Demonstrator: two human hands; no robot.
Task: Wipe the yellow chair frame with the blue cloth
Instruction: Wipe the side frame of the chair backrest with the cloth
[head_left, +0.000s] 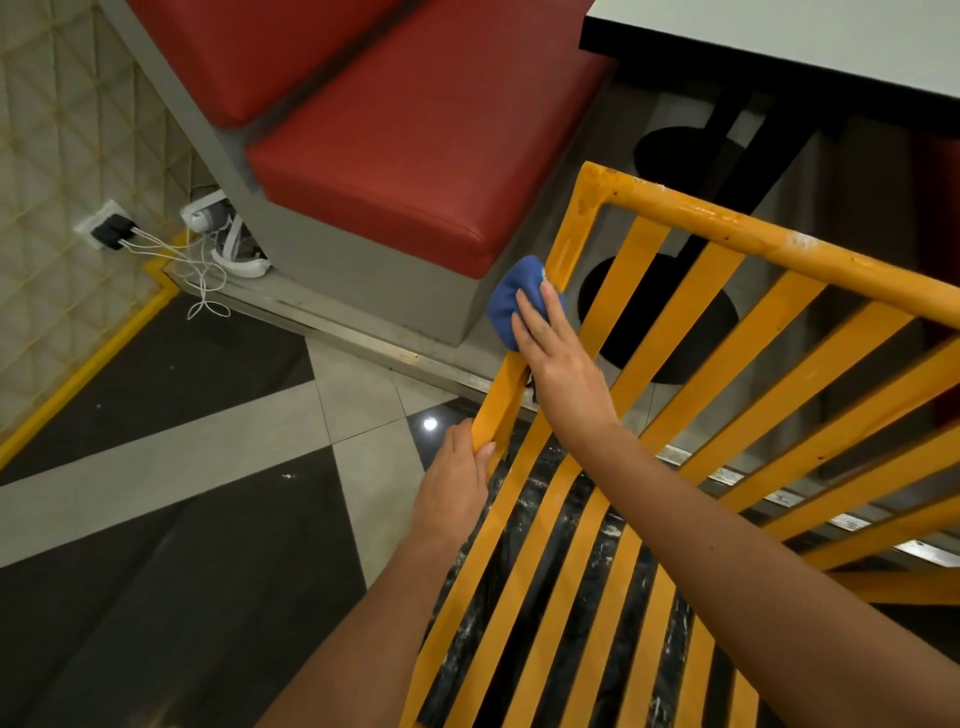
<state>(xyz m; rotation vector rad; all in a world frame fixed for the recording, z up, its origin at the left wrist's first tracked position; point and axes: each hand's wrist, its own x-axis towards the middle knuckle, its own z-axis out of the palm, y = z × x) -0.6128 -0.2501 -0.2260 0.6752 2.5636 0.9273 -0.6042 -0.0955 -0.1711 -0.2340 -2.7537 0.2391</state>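
The yellow chair frame (737, 228), made of several flat slats inside a rounded outer bar, fills the right half of the view and is tilted toward me. A bunched blue cloth (511, 296) lies against the frame's left side bar, a little below the top corner. My right hand (558, 358) presses the cloth onto that bar with straight fingers. Lower on the same bar, my left hand (457, 478) grips the edge, thumb on top.
A red padded bench (415, 135) on a grey base stands behind the chair. A white table with a black edge (779, 41) is at the top right. White cables and plugs (156, 244) lie by the wall at the left. The floor has black and grey tiles.
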